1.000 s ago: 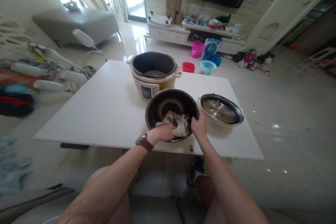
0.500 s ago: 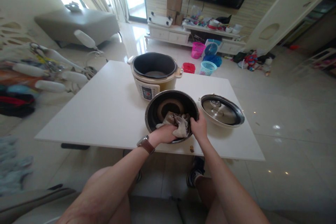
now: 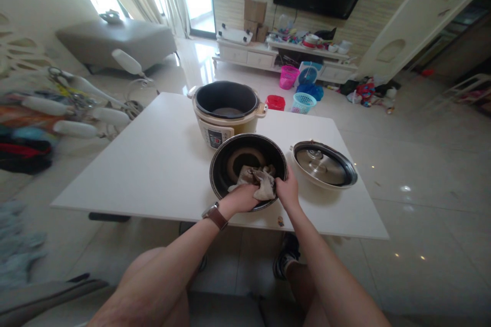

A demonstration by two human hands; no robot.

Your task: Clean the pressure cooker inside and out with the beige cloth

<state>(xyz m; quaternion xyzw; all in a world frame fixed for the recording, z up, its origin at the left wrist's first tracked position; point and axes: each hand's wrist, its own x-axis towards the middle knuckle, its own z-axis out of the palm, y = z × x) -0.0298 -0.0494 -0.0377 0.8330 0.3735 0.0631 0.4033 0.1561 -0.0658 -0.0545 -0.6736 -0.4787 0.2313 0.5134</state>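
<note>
In the head view, the right hand (image 3: 287, 189) is pinching the right rim of a black inner pot (image 3: 247, 156), thumb and fingers closing on its edge. The left hand (image 3: 244, 198) is reaching over the near rim into the pot and touching a crumpled, stained cloth (image 3: 264, 183); its fingertips are hiding in the folds, so I cannot tell whether they are gripping or lying flat. The pot is sitting at the near side of a white table (image 3: 134, 163), its mouth tilting toward the person. Just beyond it, the cooker body (image 3: 226, 118) is standing upright and open. To the right, the lid (image 3: 324, 164) is lying with its metal inside facing up. Farther off, 2 baskets, 1 pink (image 3: 289, 77) and 1 light blue (image 3: 304, 103), are standing on the floor.
</note>
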